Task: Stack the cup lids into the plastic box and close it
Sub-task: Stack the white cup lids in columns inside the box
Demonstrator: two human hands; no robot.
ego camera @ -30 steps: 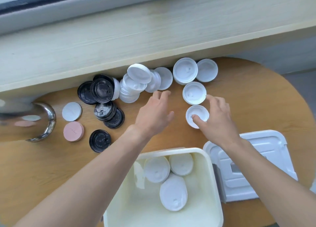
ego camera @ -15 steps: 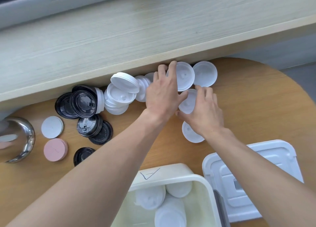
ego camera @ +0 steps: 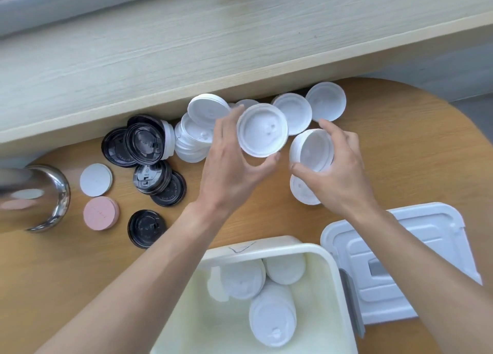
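Plastic box (ego camera: 324, 249) cut off at bottom edge; steel pot (ego camera: 50, 193) blurred, cropped at left edge.

The lid in my left grip (ego camera: 232, 166) is plain white (ego camera: 262, 130), and so is the one in my right grip (ego camera: 336, 177), white all through (ego camera: 312, 150). Loose white lids (ego camera: 325, 105) lie on the worktop (ego camera: 400, 150), which is warm orange-brown wood grain. The black lids (ego camera: 145, 142) are glossy with faint embossed marks. One disc is pink (ego camera: 101, 213), another white (ego camera: 96, 179). The box (ego camera: 266, 249) is cream, with a thin dark pen mark on its rim. Its lid (ego camera: 416, 247) is white.
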